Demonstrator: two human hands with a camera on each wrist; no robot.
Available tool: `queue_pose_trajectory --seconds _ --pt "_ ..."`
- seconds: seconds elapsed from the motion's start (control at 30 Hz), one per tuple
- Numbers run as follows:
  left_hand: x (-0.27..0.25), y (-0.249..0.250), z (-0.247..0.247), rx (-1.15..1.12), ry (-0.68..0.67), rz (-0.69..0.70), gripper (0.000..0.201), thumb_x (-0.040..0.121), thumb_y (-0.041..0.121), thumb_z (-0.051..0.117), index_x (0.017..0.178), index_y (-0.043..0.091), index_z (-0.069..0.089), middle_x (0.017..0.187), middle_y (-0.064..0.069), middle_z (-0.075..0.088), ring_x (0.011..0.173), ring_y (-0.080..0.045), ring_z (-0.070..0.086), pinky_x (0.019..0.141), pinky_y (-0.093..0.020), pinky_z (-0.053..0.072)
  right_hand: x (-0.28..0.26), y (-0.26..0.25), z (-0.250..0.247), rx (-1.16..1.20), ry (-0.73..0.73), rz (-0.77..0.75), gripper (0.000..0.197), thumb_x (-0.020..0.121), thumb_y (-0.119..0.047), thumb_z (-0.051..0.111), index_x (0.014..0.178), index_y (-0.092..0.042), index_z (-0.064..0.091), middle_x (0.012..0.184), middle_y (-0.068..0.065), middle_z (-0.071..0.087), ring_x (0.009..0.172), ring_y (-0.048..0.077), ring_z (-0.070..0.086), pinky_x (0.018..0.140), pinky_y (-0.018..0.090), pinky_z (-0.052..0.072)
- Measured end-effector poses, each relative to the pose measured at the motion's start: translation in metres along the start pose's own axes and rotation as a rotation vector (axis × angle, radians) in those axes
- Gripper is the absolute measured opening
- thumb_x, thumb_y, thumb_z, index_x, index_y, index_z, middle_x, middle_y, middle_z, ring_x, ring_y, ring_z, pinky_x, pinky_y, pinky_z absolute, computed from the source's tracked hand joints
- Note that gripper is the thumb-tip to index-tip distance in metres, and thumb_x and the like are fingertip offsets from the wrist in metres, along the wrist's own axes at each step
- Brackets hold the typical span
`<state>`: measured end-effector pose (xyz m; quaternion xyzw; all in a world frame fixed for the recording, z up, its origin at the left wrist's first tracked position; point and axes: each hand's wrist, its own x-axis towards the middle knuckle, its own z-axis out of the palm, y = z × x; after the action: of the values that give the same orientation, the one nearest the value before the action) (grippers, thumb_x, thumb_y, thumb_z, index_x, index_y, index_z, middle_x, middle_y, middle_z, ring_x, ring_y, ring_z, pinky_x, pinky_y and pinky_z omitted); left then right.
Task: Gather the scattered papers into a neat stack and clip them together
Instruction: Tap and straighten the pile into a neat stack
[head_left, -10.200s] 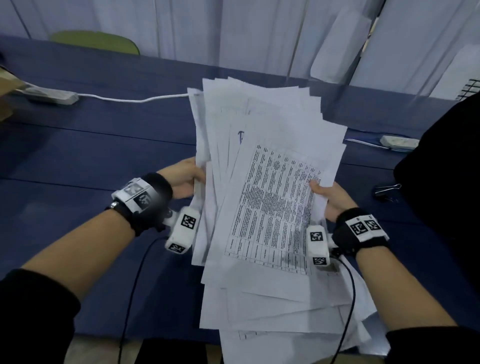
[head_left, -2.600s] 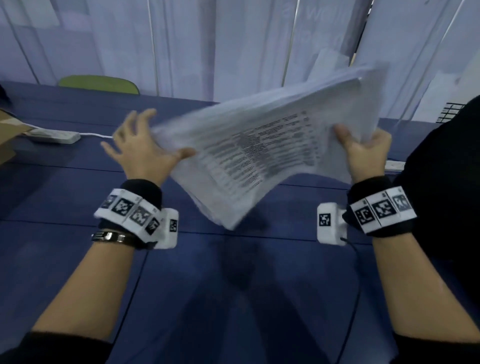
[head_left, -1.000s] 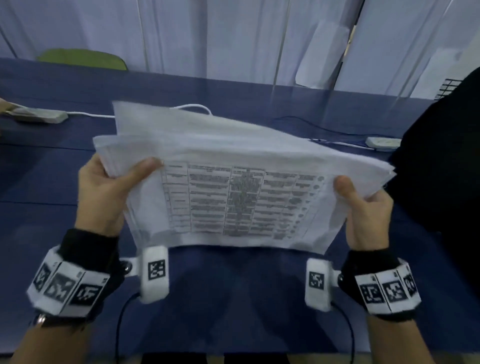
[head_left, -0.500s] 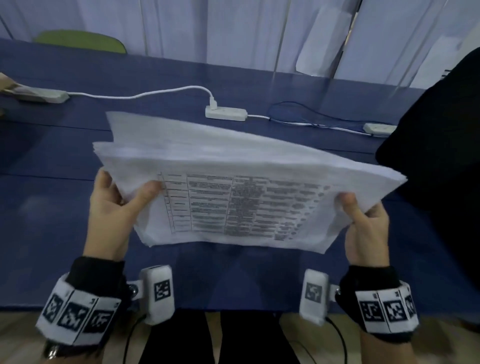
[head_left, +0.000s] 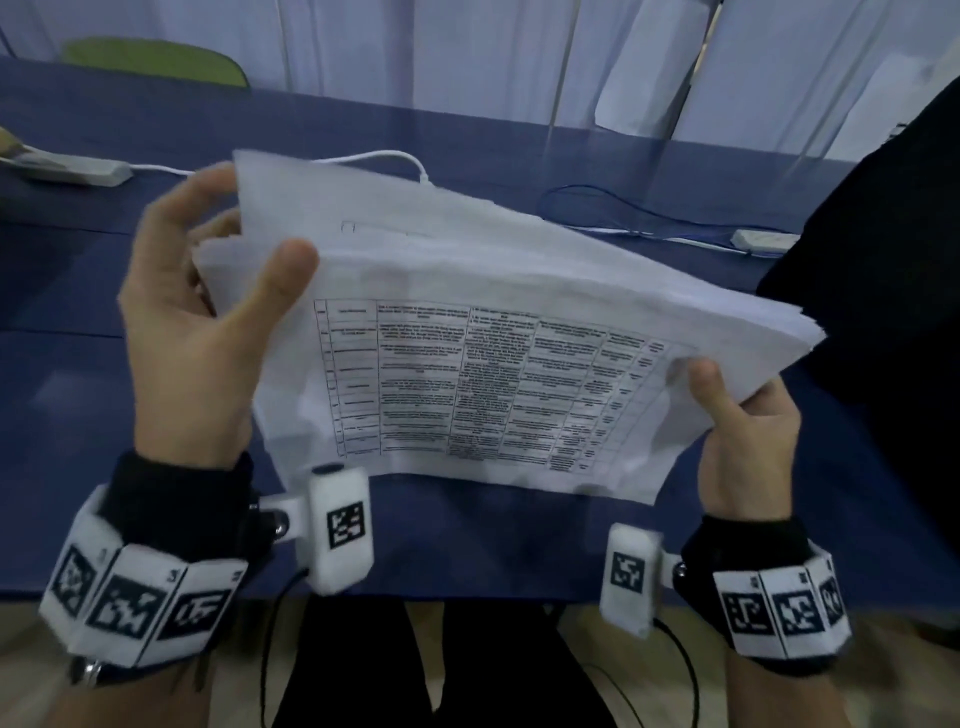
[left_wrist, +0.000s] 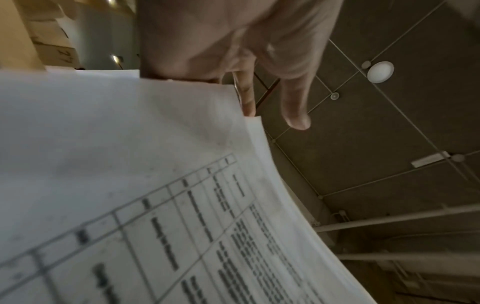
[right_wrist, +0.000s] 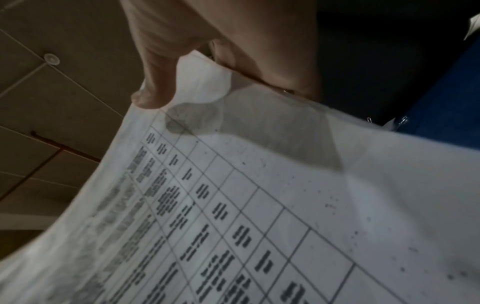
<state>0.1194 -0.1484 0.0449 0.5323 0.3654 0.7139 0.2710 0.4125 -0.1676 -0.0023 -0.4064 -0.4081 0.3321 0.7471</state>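
- Two hands held one bundle of papers in the air above the blue desk, its long axis running from one hand across to the other.
- Right hand was clamped on the right short end, thumb on the printed top sheet and fingers out of sight beneath; the right wrist view confirmed the thumb pressed on the sheet.
- Left hand sat at the left short end with its thumb laid on the top sheet near the corner. Its fingers were spread and largely straight behind the edge, so it steadied the bundle and did not clasp it.
- Left wrist view showed two fingers extended past the paper corner, clear of it.
- Papers lay between the hands, tilted, with the far long edge raised and the near long edge hanging toward the person.
- Top sheet carried a printed table in landscape. Sheets were not yet flush: the left corners fanned out in steps, and the right end showed a thick, slightly splayed edge.
- Judgement: squaring was unfinished; the next move would likely call for tapping a long edge on the desk directly below both hands.
- No clip could be identified with confidence in these views.
- White cables and power strips lay on the desk beyond the hands.
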Motion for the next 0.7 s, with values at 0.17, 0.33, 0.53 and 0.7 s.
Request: queue_pose_trajectory --seconds 0.17,0.33,0.53,0.7 --pt "0.014 -0.008 0.009 0.063 0.125 -0.036 0.011 0.079 0.027 0.068 0.079 0.031 0.058 0.058 0.023 0.065 0.057 0.008 0.057 0.058 -0.009 0.046 0.002 0.002 -0.001 0.021 -0.005 0.005 0.047 0.048 -0.042 0.079 0.084 -0.018 0.063 0.074 -0.014 0.075 0.075 -0.003 0.068 0.069 0.013 0.053" --pt "0.02 -0.013 -0.01 -0.06 0.216 -0.162 0.019 0.083 0.026 0.059 0.067 0.023 0.051 0.054 0.016 0.056 0.05 0.003 0.049 0.056 -0.015 0.041 0.006 0.005 -0.013 0.014 -0.012 0.023 0.033 0.054 -0.045 0.076 0.078 -0.023 0.07 0.076 -0.015 0.074 0.076 -0.003 0.067 0.072 0.013 0.053" --pt "0.019 -0.011 -0.01 -0.22 0.12 -0.37 0.017 0.084 0.031 0.045 0.074 0.018 0.049 0.063 0.011 0.059 0.057 -0.004 0.059 0.055 -0.014 0.047 0.01 0.005 -0.017 0.018 -0.14 0.068 0.039 0.05 -0.056 0.079 0.075 -0.027 0.074 0.075 -0.015 0.073 0.075 -0.002 0.066 0.071 0.014 0.053" --pt "0.018 -0.002 0.001 -0.04 0.228 -0.197 0.033 0.072 0.045 0.065 0.084 0.017 0.052 0.074 0.015 0.057 0.073 -0.004 0.052 0.074 -0.02 0.041 0.012 0.006 -0.022 0.052 -0.148 0.052 0.032 0.053 -0.053 0.078 0.073 -0.028 0.074 0.073 -0.015 0.072 0.075 -0.002 0.066 0.073 0.015 0.053"
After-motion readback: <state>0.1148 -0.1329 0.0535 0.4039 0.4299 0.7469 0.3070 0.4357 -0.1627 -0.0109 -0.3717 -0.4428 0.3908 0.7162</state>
